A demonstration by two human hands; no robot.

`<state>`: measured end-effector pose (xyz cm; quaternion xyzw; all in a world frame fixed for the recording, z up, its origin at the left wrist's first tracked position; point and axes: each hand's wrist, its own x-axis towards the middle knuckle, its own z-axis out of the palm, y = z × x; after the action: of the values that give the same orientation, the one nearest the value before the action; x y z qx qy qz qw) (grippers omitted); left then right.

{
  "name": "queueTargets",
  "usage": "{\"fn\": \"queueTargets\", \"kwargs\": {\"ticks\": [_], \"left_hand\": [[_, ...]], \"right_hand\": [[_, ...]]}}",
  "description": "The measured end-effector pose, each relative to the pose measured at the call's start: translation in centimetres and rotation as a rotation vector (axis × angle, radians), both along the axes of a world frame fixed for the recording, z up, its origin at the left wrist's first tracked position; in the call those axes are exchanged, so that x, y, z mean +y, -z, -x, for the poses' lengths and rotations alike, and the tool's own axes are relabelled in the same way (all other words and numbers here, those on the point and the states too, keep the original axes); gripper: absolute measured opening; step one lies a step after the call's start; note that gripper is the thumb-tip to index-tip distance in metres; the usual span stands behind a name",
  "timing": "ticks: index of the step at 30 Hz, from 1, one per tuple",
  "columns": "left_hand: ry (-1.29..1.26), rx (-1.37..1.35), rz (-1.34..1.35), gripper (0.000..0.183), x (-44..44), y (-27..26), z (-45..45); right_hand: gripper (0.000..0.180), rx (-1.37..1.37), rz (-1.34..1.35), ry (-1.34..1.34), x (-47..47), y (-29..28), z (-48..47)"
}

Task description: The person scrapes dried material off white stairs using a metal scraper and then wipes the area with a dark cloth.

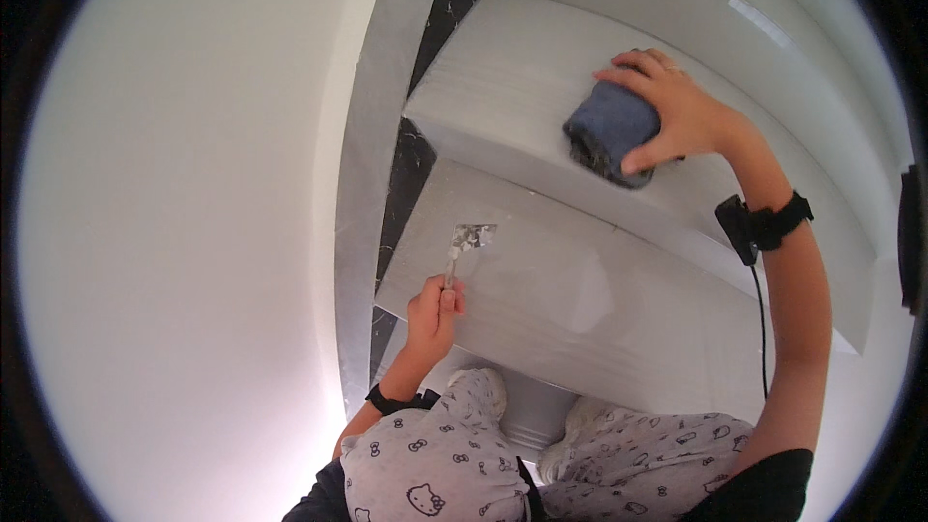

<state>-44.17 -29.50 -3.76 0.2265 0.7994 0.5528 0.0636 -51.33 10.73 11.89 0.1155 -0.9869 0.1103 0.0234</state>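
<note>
My left hand grips the handle of a putty knife, whose metal blade is spotted with pale residue and lies over the lower stair tread. Farther up and to the right, my right hand is closed around a folded blue-grey cloth with dark, dirty-looking edges. The cloth rests at the front edge of the upper stair tread. My thumb presses on its near side and the fingers reach over its far side.
A white wall runs along the left, bordered by a grey skirting strip and black marbled tile pieces. Small specks of debris lie near the riser's foot. A black cable hangs from the device strapped to my right forearm.
</note>
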Motion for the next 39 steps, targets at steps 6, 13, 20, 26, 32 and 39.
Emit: {"fn": "queueTargets", "kwargs": {"ticks": [6,13,20,26,32,39], "left_hand": [[-0.111,0.019,0.012,0.029,-1.6,-0.9,0.2],[-0.147,0.013,-0.025,0.029,-1.9,0.0,-0.2],[-0.184,-0.012,-0.033,0.031,-3.1,-0.2,-0.4],[-0.261,0.059,0.025,0.028,-3.7,1.3,-0.7],[-0.17,0.075,0.068,0.026,-5.2,2.2,-0.5],[-0.206,0.029,-0.05,0.025,-4.8,2.0,0.0]], "right_hand": [[0.081,0.057,0.007,-0.226,-5.5,-0.6,-1.2],[0.076,0.351,0.331,0.163,-5.0,-1.7,5.8],[0.073,0.232,-0.149,0.537,-5.9,1.2,15.3],[0.074,0.281,-0.217,0.555,-8.0,2.3,17.3],[0.078,0.416,-0.312,0.152,-12.1,1.0,12.7],[0.042,0.489,-0.291,-0.205,-16.0,1.1,10.5]]}}
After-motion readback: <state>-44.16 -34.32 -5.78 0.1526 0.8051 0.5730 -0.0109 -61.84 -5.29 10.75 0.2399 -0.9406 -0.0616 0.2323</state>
